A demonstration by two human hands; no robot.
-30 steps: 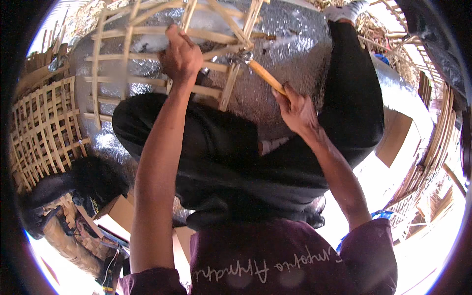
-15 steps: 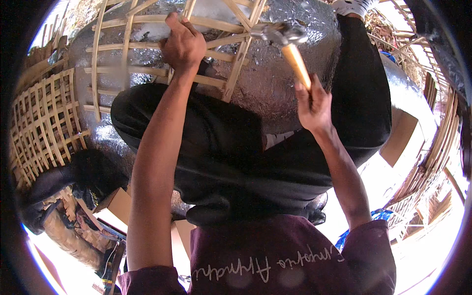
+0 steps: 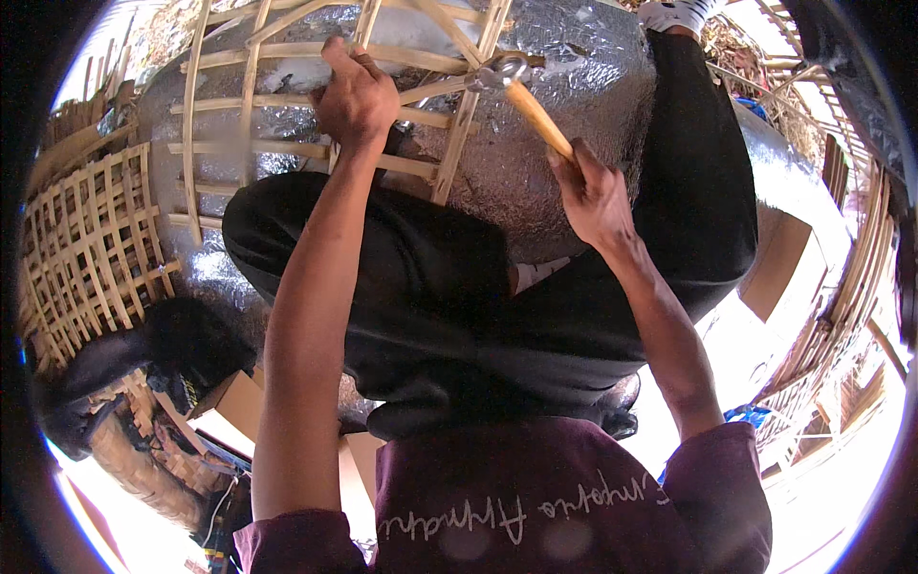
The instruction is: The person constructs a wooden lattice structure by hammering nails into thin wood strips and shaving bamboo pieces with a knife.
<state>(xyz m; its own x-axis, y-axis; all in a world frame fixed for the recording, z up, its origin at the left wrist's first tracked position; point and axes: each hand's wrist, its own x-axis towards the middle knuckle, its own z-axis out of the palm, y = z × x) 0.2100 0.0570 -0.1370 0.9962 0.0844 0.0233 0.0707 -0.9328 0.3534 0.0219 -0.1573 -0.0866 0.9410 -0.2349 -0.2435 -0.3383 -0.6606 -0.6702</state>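
Note:
A lattice of split bamboo strips [image 3: 311, 53] lies at the upper left, over a silvery foil-like sheet. My left hand [image 3: 359, 103] is closed on one of its strips, thumb and forefinger pointing away from me. In my right hand [image 3: 595, 191] is the wooden handle of a hammer [image 3: 540, 117]. Its metal head is at the slanting right-hand strip, where several strips meet. Whether the head touches the bamboo, I cannot tell. What lies under my left fingers is hidden.
My crossed legs in black trousers [image 3: 430, 258] are just below the lattice. A second woven bamboo panel [image 3: 91, 249] stands at the left. Cardboard [image 3: 779, 263] lies at the right, and a cardboard box [image 3: 229, 411] at the lower left. The foil sheet [image 3: 574, 191] spreads beneath.
My right hand has swung the hammer leftward, bringing its head to the meeting strips. My left hand keeps its grip on the lattice. The whole view has shifted slightly.

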